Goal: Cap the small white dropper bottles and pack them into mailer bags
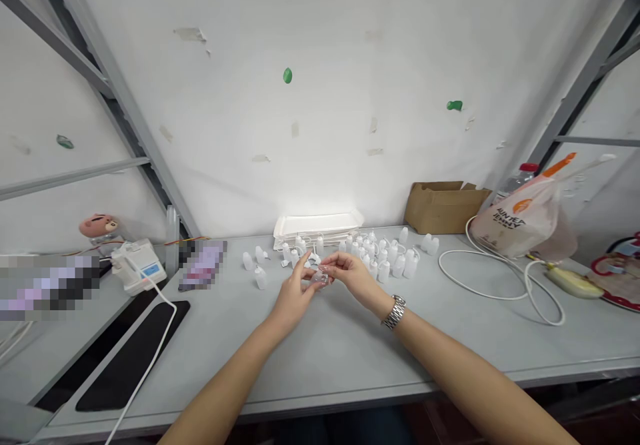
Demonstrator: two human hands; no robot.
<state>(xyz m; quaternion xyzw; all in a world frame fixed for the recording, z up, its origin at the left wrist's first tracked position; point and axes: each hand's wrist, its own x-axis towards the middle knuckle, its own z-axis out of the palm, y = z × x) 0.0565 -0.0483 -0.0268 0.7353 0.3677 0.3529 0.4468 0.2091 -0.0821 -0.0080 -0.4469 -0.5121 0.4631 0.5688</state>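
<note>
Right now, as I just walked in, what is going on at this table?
A person is working with bare hands over a gray table. The right hand pinches a small clear piece, and the left hand is raised right beside it. Many small white bottles stand just behind the hands, with a white tray behind them. A cardboard box and a plastic bag are further right.

Clear plastic piece (320, 279), matt white plastic bottles (384, 271), glossy steel watch band (393, 312), brown cardboard box (445, 208), smooth grey tabletop (320, 358)
</note>
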